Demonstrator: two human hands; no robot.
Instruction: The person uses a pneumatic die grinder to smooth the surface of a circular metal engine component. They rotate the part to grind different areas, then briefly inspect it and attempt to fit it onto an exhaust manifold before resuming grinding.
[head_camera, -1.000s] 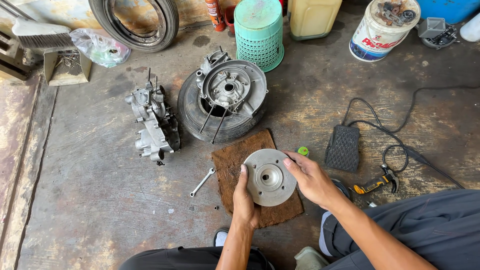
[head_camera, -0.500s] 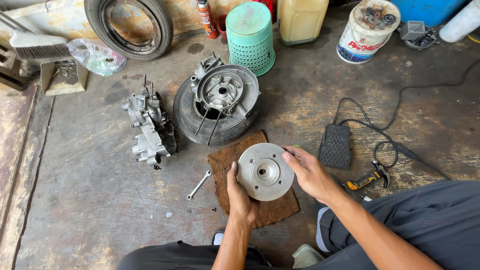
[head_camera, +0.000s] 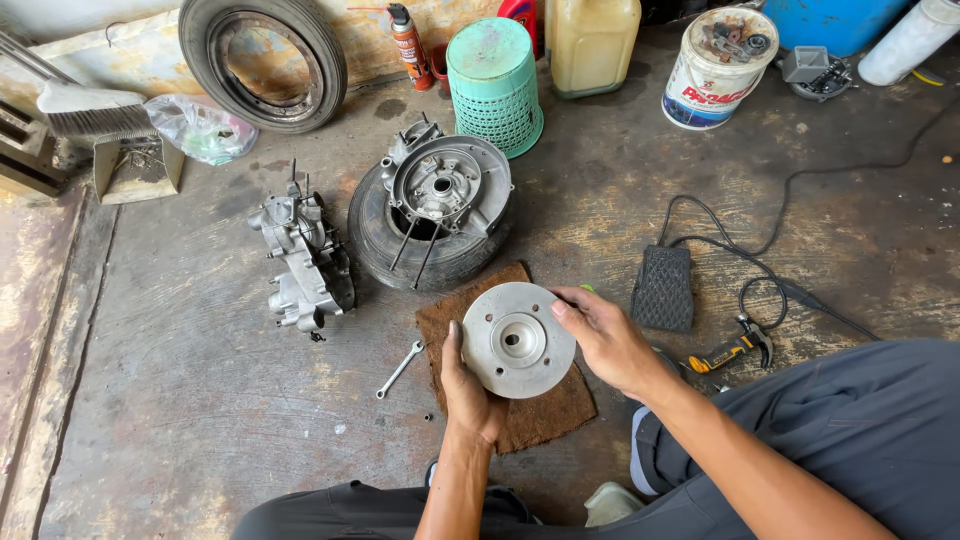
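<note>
Both hands are holding a round metal disc (head_camera: 518, 340) over a brown mat (head_camera: 530, 415) on the floor.

The left hand (head_camera: 468, 385) is gripping its lower left rim, thumb on the face; the right hand (head_camera: 605, 338) is clasping the right rim, fingers apparently curled behind. A small wrench (head_camera: 399, 369) is lying just left, a tyre with hub (head_camera: 432, 210) beyond.

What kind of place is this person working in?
Most likely a small motorbike or scooter repair shop, worked on a stained concrete floor. Both hands hold a metal disc above a mat; nearby lie a wheel hub in a tyre, an engine casing and a spanner.
</note>
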